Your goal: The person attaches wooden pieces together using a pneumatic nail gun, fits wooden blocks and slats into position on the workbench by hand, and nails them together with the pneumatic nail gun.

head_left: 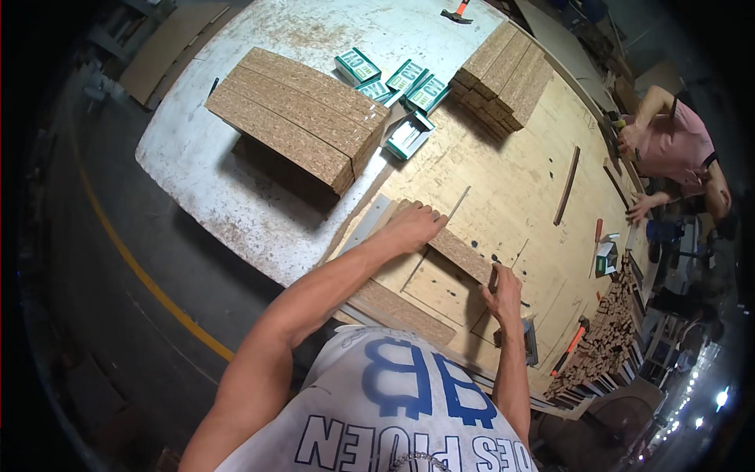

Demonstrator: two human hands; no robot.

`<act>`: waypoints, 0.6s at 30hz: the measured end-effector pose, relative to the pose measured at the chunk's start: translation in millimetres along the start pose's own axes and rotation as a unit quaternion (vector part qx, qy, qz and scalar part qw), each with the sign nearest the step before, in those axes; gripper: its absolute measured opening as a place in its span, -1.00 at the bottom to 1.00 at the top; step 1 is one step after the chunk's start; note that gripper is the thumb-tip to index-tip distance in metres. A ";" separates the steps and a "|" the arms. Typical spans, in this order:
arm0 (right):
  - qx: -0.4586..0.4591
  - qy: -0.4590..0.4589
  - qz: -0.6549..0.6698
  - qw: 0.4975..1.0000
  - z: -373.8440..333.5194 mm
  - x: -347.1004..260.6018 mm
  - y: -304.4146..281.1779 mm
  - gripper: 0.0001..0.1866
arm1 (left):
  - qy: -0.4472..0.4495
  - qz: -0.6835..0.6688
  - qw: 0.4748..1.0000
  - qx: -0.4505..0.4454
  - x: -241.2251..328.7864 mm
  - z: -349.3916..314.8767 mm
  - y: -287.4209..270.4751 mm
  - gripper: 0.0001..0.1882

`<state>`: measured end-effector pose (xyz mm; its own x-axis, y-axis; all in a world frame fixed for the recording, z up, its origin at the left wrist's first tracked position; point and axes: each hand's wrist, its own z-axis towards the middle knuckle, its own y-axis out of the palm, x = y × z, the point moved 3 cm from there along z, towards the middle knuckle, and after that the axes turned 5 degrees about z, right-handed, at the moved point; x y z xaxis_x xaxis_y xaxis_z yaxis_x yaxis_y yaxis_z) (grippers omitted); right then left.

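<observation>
Both my hands grip one narrow chipboard strip (465, 256) above the plywood worktop (503, 189). My left hand (417, 226) is closed round its far left end, fingers bent over the top. At the other end, my right hand (503, 295) pinches the strip between thumb and fingers. A second chipboard strip (405, 309) lies along the near edge of the worktop, close to my body. Beside my left hand a grey metal plate (368, 223) is set at the table's left edge. Thin straight lines and dark spots mark the plywood around the strip.
A large chipboard stack (299, 118) stands at left, another (503, 75) farther right. Between them are several green-white boxes (409, 135). A hammer (458, 14) lies at the back, an orange-handled tool (570, 346) by piled wood pieces (602, 338). A co-worker (672, 149) leans over the right edge.
</observation>
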<state>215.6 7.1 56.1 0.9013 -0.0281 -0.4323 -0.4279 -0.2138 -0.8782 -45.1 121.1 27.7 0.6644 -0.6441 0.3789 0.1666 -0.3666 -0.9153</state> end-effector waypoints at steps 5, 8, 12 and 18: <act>-0.005 -0.023 -0.052 0.998 2.5 -2.5 7.3 -0.35 | 0.007 -0.020 1.000 -0.012 0.3 -1.9 -9.1 -0.68; -0.020 -0.029 -0.073 0.997 -1.1 -0.9 7.1 -0.32 | -0.007 -0.013 0.999 -0.047 -0.8 -1.5 -14.8 -0.69; 0.009 -0.058 -0.080 0.995 -3.5 -4.6 6.1 -0.28 | 0.026 -0.013 0.999 -0.015 -3.8 -6.9 -14.1 -0.54; 0.073 -0.024 0.050 0.996 -79.9 -13.3 40.4 -0.15 | 0.047 0.007 0.987 0.150 34.1 -70.6 -20.9 -0.44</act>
<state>191.7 -79.2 42.7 0.8514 0.0056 -0.5245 -0.5230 -0.0682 -0.8496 -77.3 59.4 69.4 0.5999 -0.7129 0.3632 0.3757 -0.1497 -0.9146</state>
